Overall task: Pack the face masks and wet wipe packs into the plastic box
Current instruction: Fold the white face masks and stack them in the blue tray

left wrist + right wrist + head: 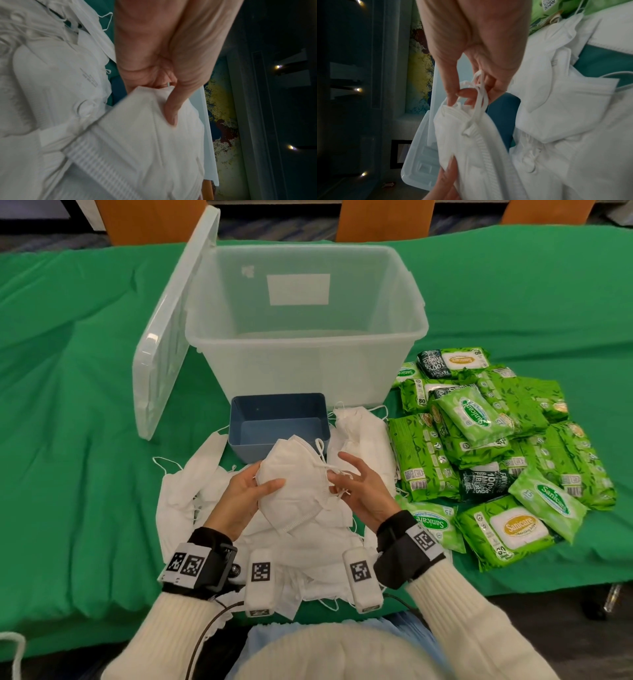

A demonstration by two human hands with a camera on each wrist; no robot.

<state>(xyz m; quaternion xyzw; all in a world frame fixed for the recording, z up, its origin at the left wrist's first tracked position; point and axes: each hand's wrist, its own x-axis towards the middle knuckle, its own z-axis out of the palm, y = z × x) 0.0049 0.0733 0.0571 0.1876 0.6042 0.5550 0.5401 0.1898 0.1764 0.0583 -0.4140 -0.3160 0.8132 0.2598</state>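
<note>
- Plastic box (305, 337) stands upper centre of the frame on the desk (68, 440); its lid (171, 326) leans upright against its left side.
- Small tray (279, 424) sits just before the box.
- Face masks (308, 542) lie heaped at lower centre, around the tray's front.
- Wet wipe packs (496, 446) are piled right of the masks.

A small stack of folded white face masks (291, 481) is held up above a loose heap of more white masks (308, 542) spread on the green cloth. The clear plastic box (305, 313) stands open and upright behind them, holding nothing, its lid (171, 330) leaning against its left side. Green wet wipe packs (496, 446) lie piled in a jumble to the right of the box and the masks.
</note>
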